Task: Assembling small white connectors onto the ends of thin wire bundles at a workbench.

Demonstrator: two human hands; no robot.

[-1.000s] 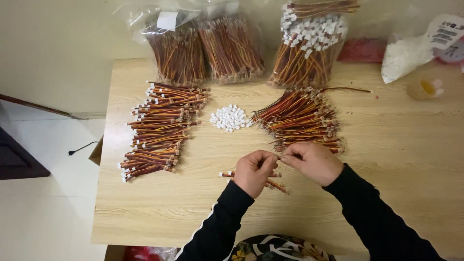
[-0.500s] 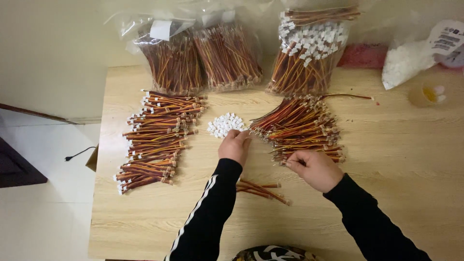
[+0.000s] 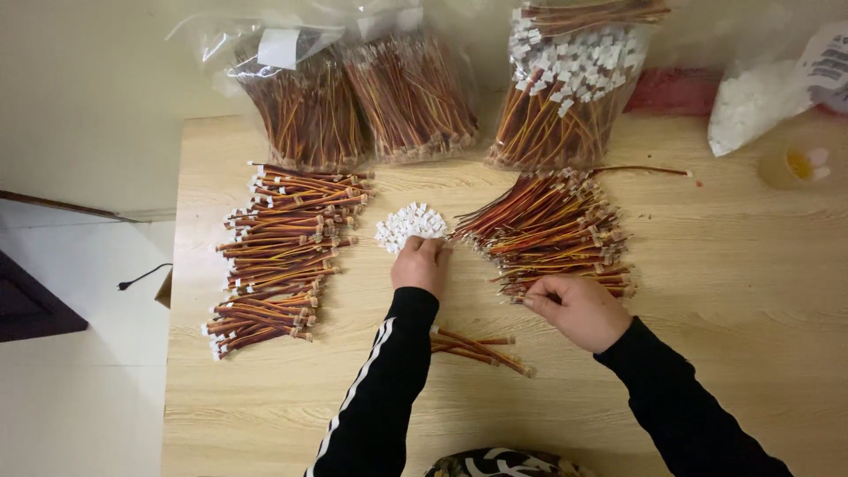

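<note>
Fingertips of my left hand [image 3: 420,263] rest on the white connector pile [image 3: 410,225] at table [image 3: 724,291] centre, curled, hold unclear. My right hand [image 3: 576,309] pinches a wire at the near edge of the loose wire heap [image 3: 552,228]; finished wires [image 3: 477,347] lie between my forearms.

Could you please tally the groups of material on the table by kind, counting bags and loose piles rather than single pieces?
Clear bags of wire leads: 3
Loose piles of wire leads: 3
Bags of white connectors: 1
Loose piles of white connectors: 1
Total: 8
</note>
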